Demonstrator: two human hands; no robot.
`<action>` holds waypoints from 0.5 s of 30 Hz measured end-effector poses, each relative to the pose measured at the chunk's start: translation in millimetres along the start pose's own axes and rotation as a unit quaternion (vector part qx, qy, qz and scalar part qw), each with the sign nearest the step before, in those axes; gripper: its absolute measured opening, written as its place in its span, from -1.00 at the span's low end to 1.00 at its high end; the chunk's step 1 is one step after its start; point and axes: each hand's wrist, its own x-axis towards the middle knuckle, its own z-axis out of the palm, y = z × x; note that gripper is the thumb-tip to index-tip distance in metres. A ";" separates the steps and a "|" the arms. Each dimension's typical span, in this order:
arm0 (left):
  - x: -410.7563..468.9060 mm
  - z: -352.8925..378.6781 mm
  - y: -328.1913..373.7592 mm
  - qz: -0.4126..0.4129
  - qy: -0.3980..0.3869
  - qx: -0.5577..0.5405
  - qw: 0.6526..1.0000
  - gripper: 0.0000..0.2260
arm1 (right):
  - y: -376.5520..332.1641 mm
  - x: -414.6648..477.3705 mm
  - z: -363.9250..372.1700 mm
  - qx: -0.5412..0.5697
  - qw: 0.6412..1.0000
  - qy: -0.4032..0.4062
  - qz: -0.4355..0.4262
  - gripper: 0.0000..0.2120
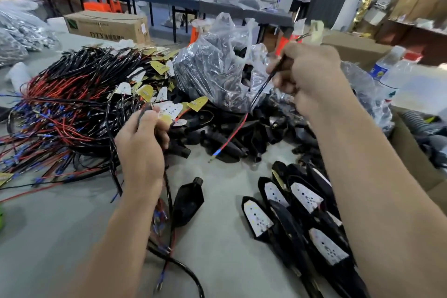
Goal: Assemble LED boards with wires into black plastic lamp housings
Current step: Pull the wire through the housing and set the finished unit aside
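My right hand point(312, 75) is raised and pinches a black-sheathed wire point(262, 87) whose LED board point(316, 30) sticks up above the fist; its red lead with a blue tip point(227, 140) dangles below. My left hand point(142, 145) grips a bunch of black wires at the edge of the big tangle of wired LED boards point(72, 104). One empty black housing point(187, 201) lies on the table between my forearms. Several housings with white boards fitted point(302, 215) are stacked at lower right.
A clear plastic bag of black housings point(217, 68) sits in the middle, with loose housings point(229, 133) spilled before it. A water bottle point(391, 72) and cardboard boxes point(416, 159) stand at right. A carton point(108, 26) and people at long tables are behind.
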 end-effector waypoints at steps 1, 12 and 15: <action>-2.1 0.1 4.9 -0.034 -0.020 -0.050 0.998 -0.79 | 1.2 -4.1 -6.5 -0.004 1.000 -0.018 0.013 -0.81; -75.4 59.7 2.4 -0.294 -0.268 0.050 0.916 -0.67 | 91.8 -78.5 -29.6 -0.049 0.993 -0.097 0.042 -0.87; -79.6 60.5 -0.9 -0.286 -0.253 0.079 0.921 -0.57 | 108.5 -96.0 -27.5 -0.037 0.996 -0.068 0.033 -0.82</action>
